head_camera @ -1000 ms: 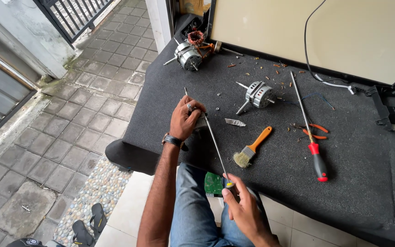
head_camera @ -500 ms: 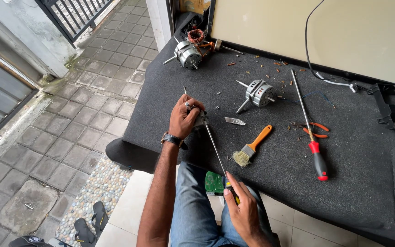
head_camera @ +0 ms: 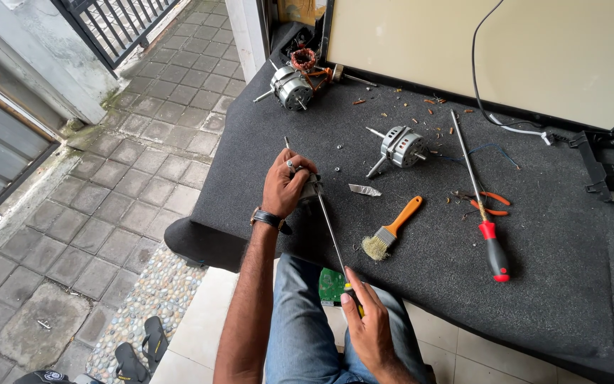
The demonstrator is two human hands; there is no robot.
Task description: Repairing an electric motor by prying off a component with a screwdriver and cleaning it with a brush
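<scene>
Right now, near the middle of the frame, the person's left hand is closing tight around a small metal motor part, pinning it against the black felt-covered tabletop. A thin shaft is poking out above the fist. The right hand, low in the frame over the lap, is wrapping around the handle of a long screwdriver, whose slim blade is running up to meet the part under the left hand. So both hands are clamped, each on its own thing, well apart along the tool.

Judging by what is lying about, the stripping-down looks well under way. One fan motor is sitting right of centre with its shaft out, and another motor with bare copper windings is resting at the upper middle. Small screws and scraps are littering the felt between them. A wire brush with an orange handle is lying just right of the blade, a second long screwdriver with a red handle and orange pliers farther right. The part in hand still seems unfinished.

A green circuit board is resting on the lap.
</scene>
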